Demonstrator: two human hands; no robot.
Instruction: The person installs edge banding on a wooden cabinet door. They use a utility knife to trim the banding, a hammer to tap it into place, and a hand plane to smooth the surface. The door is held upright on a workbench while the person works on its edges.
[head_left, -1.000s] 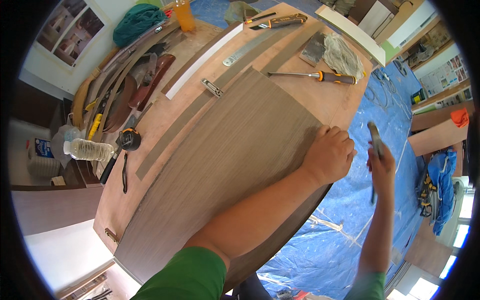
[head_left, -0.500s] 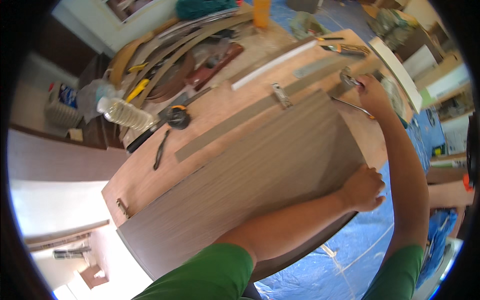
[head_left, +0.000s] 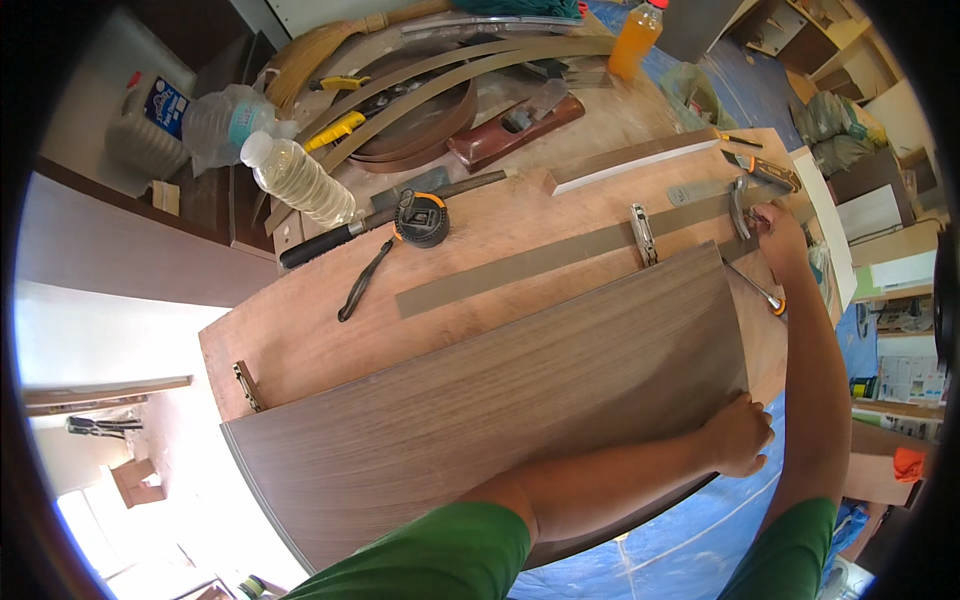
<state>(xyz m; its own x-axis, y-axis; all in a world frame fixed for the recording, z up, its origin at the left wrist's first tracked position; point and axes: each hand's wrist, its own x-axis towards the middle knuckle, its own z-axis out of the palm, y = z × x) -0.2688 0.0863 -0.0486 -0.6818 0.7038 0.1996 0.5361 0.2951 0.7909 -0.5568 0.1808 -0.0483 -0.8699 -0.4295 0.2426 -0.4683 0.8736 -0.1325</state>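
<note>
The pinkish-brown plywood table (head_left: 520,220) is carrying the flat, grey-brown wood-grain panel (head_left: 480,390) along its near side. The left grip (head_left: 740,437) is curling at the panel's right end, whether clasping it I cannot tell; the right grip (head_left: 780,235) is holding a silvery metal-headed hammer (head_left: 740,208) near the panel's far right corner.

The view comes from a fisheye camera worn on the person's head, the left of a side-by-side pair, looking forward and steeply down over the worktop (head_left: 300,362). It sits near enough that the green sleeves (head_left: 440,550) loom large at the lower edge, with both hands (head_left: 738,437) right of centre; straight edges bow toward a dark rim.
</note>
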